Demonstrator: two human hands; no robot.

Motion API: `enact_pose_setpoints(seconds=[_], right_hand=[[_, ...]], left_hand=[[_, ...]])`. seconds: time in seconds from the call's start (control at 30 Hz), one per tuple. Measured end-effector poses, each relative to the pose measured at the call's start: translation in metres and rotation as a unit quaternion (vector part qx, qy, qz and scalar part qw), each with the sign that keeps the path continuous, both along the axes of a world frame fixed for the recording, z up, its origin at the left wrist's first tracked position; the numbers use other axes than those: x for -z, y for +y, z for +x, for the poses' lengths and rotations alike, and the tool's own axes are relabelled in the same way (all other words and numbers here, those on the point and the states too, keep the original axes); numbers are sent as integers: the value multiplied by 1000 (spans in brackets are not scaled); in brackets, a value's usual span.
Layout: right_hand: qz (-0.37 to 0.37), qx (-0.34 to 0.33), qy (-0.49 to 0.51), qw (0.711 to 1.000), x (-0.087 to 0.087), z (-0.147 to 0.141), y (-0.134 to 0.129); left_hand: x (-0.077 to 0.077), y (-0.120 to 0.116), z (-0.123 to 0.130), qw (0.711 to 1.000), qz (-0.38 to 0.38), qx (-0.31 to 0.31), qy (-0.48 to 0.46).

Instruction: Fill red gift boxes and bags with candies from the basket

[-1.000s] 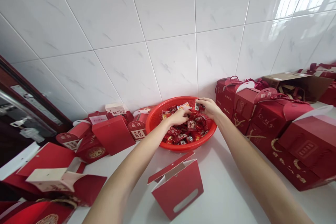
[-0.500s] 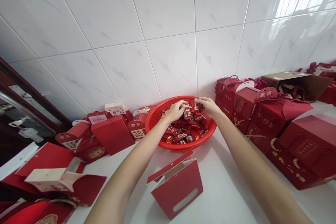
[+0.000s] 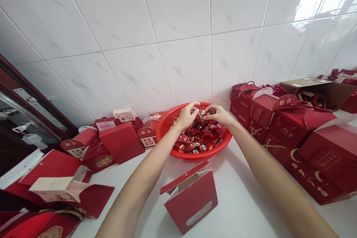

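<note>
A round red plastic mesh basket [image 3: 167,128] stands on the white counter [image 3: 240,200], filled with small red-wrapped candies [image 3: 199,141]. My left hand [image 3: 187,116] is over the basket's far side, its fingers pinched together. Whether they hold a candy is hidden. My right hand [image 3: 219,115] hangs close beside it above the pile, with its fingertips closed on what looks like a small wrapped candy [image 3: 212,111]. Neither hand touches the basket's rim.
A red paper gift bag [image 3: 191,202] lies in front of the basket. Red gift boxes [image 3: 279,126] with handles stand to the right, and flat red boxes [image 3: 121,142] lie to the left. A cardboard carton [image 3: 315,93] is at back right, against the tiled wall [image 3: 139,44].
My left hand has moved right and now nearly meets my right hand above the candies. The pile has shifted slightly, and the view has moved a little.
</note>
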State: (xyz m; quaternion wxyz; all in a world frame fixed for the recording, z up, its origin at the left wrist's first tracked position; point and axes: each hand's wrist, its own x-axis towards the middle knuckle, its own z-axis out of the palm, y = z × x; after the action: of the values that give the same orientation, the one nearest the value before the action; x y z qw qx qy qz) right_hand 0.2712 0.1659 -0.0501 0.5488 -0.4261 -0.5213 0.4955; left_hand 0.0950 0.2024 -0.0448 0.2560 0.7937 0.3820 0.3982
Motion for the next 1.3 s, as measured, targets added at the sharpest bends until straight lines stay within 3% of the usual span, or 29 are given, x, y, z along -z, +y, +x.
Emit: enact_pose_setpoints(seconds=[0.13,0.23,0.4,0.5,0.57,0.67,0.83,1.03,1.3], right_hand=[[22,-9,16,1000,-6,-3,-12],[29,-16,43,999,-10,-7,-26],[20,-49,90,994,-21,-16,-53],[53,-70,75,993,-34,-23,-71],[91,-77,43,992,-46,-28,-85],[165,-65,-35,984,-63,-31,-108],[250,-55,-170,952,-78,-30,-137],[280,-101,-272,915,-76,-35,-147],[283,-99,-469,831,-71,-50,-158]], left_hand=[[-17,-15,-11,988,-85,-4,-130],[-40,-53,-37,980,-93,9,-174],[-79,-160,-93,991,-75,112,23],[-86,-210,-112,982,-39,84,166],[-83,-224,-115,974,-29,64,213],[-72,-220,-112,976,-19,65,207],[-53,-188,-106,995,17,47,90],[-39,-174,-104,997,-30,27,66],[-38,-172,-110,993,-73,62,70]])
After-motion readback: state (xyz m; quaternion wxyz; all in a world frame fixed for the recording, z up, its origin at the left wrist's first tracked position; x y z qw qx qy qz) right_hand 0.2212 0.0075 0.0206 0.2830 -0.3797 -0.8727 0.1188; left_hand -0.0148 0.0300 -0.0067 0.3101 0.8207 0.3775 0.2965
